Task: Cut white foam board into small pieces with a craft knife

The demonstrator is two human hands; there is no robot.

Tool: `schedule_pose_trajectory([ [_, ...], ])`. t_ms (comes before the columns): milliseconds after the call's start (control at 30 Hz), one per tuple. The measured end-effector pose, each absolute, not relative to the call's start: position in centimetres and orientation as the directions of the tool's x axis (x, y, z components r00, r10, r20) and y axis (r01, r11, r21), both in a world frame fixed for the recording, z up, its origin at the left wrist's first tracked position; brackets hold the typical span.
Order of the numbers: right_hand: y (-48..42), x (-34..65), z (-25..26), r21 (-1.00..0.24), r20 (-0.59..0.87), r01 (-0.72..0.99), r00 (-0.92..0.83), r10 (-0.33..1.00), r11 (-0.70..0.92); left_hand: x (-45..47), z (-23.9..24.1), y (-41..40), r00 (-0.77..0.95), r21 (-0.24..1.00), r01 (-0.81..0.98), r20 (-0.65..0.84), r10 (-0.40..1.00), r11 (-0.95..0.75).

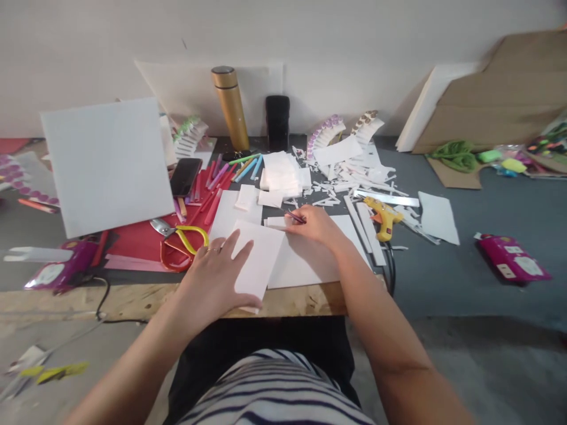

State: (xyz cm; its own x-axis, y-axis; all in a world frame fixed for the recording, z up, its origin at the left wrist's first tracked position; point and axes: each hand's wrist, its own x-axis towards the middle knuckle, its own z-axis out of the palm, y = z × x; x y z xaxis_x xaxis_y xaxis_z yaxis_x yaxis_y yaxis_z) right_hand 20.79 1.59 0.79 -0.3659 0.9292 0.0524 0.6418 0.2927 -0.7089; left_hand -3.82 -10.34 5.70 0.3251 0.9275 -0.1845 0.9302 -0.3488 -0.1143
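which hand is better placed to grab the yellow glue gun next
Probably the right hand: it is nearer the yellow glue gun on that side, though it holds a slim dark tool. The left hand is farther away and spread on a white sheet.

Glue gun (385, 221) obstructs rightward of the right hand (315, 223), with room toward purple packet (514, 258).

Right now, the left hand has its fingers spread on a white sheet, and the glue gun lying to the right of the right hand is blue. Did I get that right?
Almost! The glue gun is yellow, not blue, as the head view shows. It does lie to the right of the right hand, and the left hand has its fingers spread on a white sheet.
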Motion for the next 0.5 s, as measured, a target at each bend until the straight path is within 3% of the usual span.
schedule_pose_trajectory([
  [200, 1.5, 20.9, 1.4, -0.729, 0.012, 0.638, -0.348, 0.937, 0.246, -5.6, 3.8, -12.0, 0.597, -0.014, 0.792, -0.192, 0.779, -0.610],
  [500, 1.0, 20.6, 1.8, -0.745, 0.025, 0.653, -0.180, 0.983, 0.138, -3.0, 3.6, -11.9, 0.528, -0.041, 0.844, -0.104, 0.843, -0.534],
])
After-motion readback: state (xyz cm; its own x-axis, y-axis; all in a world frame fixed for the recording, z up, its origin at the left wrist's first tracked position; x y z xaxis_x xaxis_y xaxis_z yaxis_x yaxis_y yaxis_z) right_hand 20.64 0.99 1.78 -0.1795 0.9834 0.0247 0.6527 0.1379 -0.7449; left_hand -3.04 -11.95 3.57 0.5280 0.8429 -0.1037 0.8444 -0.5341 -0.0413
